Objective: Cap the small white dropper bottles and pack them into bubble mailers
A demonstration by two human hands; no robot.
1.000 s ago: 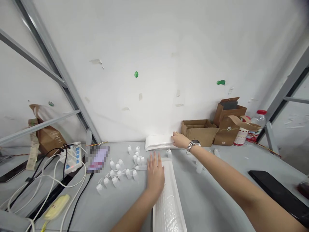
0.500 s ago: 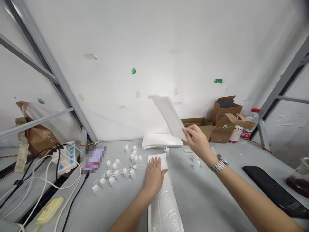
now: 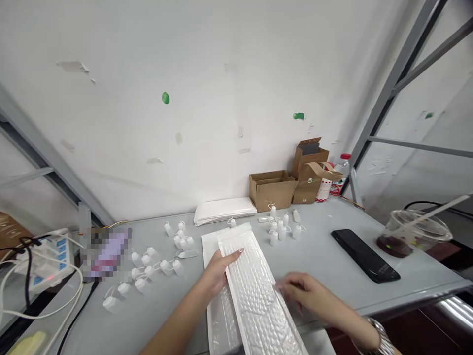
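Observation:
A white bubble mailer (image 3: 258, 296) lies lengthwise on a second one (image 3: 216, 320) on the grey table (image 3: 325, 256). My left hand (image 3: 216, 271) rests at the top mailer's left edge, fingers stretched out and a fingertip on its surface. My right hand (image 3: 306, 293), blurred by motion, has its curled fingers on the same mailer's right edge. A flat stack of white mailers (image 3: 225, 209) lies against the wall behind. Several small white capped bottles (image 3: 148, 266) are scattered to the left, and more of these bottles (image 3: 283, 227) stand to the right.
A black phone (image 3: 364, 255) and a clear plastic cup with a straw (image 3: 414, 231) sit at the right near the table edge. Cardboard boxes (image 3: 271, 190) and a paper bag (image 3: 310, 175) stand at the back. A power strip with cables (image 3: 44, 256) is far left.
My right hand took a mailer from the back stack, swung it up and brought it down onto the mailer in front of me. My left hand slid to its left edge. The view turned right.

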